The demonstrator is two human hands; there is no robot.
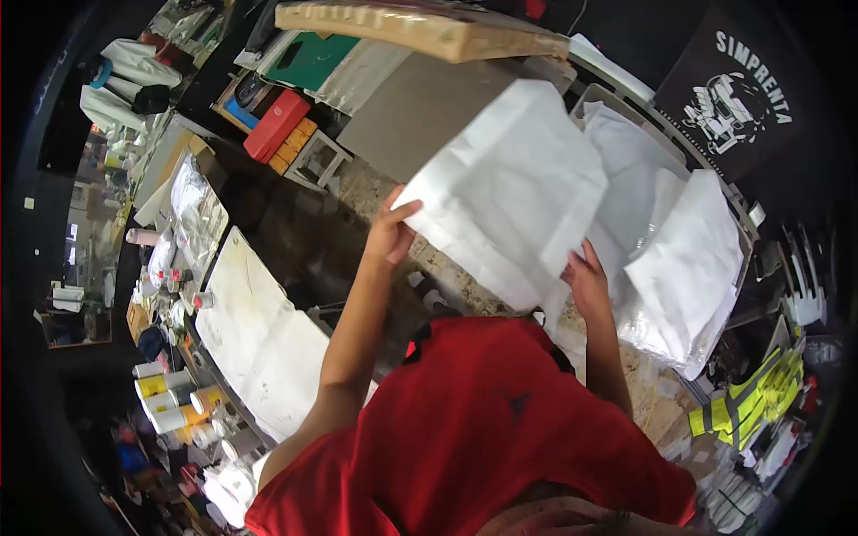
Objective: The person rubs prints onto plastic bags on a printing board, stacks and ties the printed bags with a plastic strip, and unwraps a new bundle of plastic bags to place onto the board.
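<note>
A white fabric piece (509, 188), slightly see-through, hangs spread out between my two hands in front of my red shirt. Its left corner is pinched between the thumb and fingers of my left hand (391, 228). On the opposite side, my right hand (586, 279) is at the lower right edge, thumb and fingers around the fabric. More white fabric (688, 259) lies to the right on clear plastic in a grey bin (635, 121), partly behind the held piece.
A grey board (393, 116) and a long cardboard box (411, 31) are ahead. A red case (277, 125) rests on a stool at the upper left. A white-topped table (259, 330) and paint containers (174, 402) stand left. A yellow vest (751, 402) lies at right.
</note>
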